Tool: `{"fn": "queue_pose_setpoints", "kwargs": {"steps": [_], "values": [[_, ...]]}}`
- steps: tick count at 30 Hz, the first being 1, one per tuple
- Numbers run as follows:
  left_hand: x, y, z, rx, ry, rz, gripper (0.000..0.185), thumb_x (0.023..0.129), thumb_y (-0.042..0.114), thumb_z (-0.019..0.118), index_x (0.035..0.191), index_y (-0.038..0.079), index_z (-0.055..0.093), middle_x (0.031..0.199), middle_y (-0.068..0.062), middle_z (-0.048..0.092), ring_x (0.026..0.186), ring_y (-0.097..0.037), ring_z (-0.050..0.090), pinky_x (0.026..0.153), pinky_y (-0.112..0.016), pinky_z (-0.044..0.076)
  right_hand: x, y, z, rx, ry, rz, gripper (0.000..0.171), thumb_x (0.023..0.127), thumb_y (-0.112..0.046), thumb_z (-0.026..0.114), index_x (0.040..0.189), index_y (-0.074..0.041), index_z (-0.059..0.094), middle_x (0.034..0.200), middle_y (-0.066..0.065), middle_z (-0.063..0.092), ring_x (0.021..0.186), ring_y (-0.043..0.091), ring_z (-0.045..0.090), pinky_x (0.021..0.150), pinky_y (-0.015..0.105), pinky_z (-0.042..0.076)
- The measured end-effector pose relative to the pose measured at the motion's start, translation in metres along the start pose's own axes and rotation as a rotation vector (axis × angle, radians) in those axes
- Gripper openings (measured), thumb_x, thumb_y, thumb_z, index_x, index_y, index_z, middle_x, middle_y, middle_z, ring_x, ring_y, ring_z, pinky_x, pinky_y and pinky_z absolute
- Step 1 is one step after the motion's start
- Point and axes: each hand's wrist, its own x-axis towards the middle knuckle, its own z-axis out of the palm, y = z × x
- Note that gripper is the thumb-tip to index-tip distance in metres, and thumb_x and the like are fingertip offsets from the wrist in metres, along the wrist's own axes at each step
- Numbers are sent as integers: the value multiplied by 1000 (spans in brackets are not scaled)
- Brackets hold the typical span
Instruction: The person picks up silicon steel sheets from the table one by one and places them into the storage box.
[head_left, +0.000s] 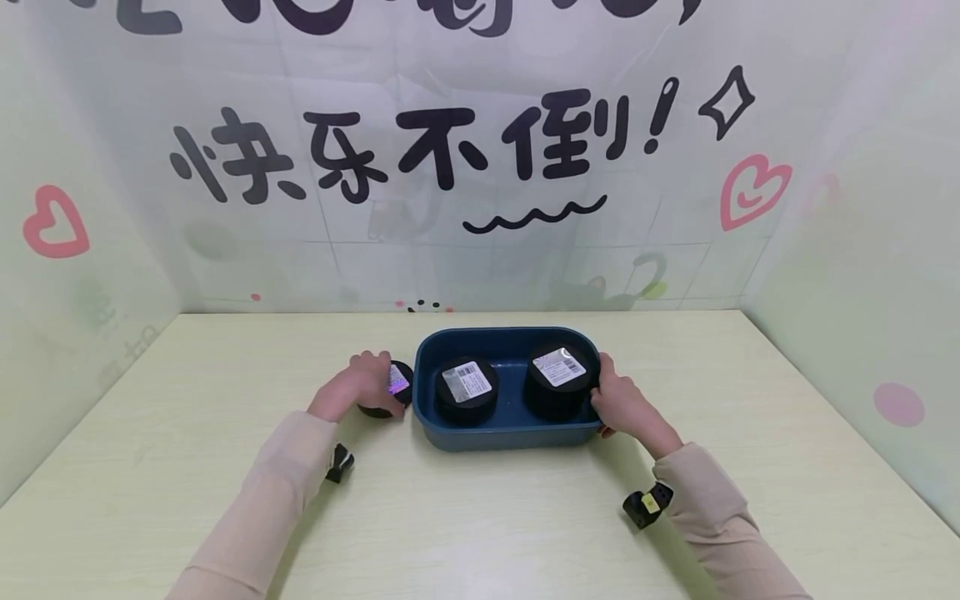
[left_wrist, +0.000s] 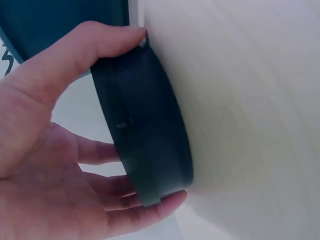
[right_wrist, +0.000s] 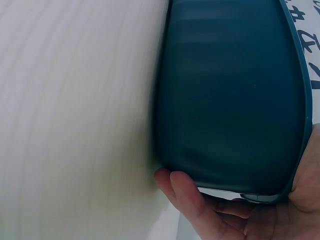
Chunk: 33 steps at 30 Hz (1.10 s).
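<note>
A dark blue oval tray (head_left: 510, 435) sits on the pale table and holds two black round tins (head_left: 467, 389) (head_left: 561, 382) with white labels on top. A third black tin (head_left: 390, 392) stands on the table just left of the tray. My left hand (head_left: 358, 385) grips this tin (left_wrist: 142, 130), thumb on one side and fingers curled round the other. My right hand (head_left: 621, 402) holds the tray's right end, fingers under the wall (right_wrist: 235, 100) and thumb over the rim.
The pale wooden table (head_left: 480, 517) is fenced by light green walls at the back and both sides, the back one printed with black characters and pink hearts. Small black cameras (head_left: 647, 504) are strapped at both wrists.
</note>
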Motion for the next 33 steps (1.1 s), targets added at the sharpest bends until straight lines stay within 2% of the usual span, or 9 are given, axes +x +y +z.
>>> {"fn": "queue_pose_setpoints", "kwargs": {"steps": [4, 12, 20, 29, 33], "values": [[-3, -2, -2, -4, 0, -13, 70, 60, 28, 77, 108, -11, 42, 92, -21, 47, 88, -32, 44, 75, -42, 43, 0, 0, 0, 0, -1, -1, 45, 86, 1, 33, 127, 2, 16, 77, 41, 49, 41, 25, 57, 40, 33, 47], [-10, -5, -6, 10, 30, -9, 59, 60, 29, 76, 95, -10, 48, 85, -17, 45, 84, -30, 43, 70, -37, 42, 0, 0, 1, 3, 0, -3, 44, 86, 1, 33, 127, 2, 17, 79, 42, 48, 40, 25, 57, 40, 33, 47], [-17, -8, -14, -19, 69, -1, 67, 61, 27, 74, 104, -14, 42, 91, -22, 42, 86, -36, 41, 73, -44, 41, -1, -1, 0, 1, 3, -5, 44, 85, 1, 33, 126, 2, 17, 78, 42, 48, 40, 24, 56, 40, 33, 47], [-24, -7, -23, -40, 103, 19, 70, 65, 29, 72, 106, -16, 39, 93, -24, 40, 86, -35, 42, 71, -43, 41, 0, -1, 0, 7, -1, 8, 44, 86, 1, 33, 127, 1, 17, 83, 44, 48, 41, 24, 57, 40, 33, 47], [-28, -6, -28, -44, 144, 42, 69, 66, 30, 71, 105, -18, 38, 94, -25, 40, 86, -36, 41, 71, -43, 41, 0, -1, 0, 12, -4, 11, 44, 86, 1, 33, 127, 1, 17, 82, 44, 48, 41, 24, 57, 40, 33, 47]]}}
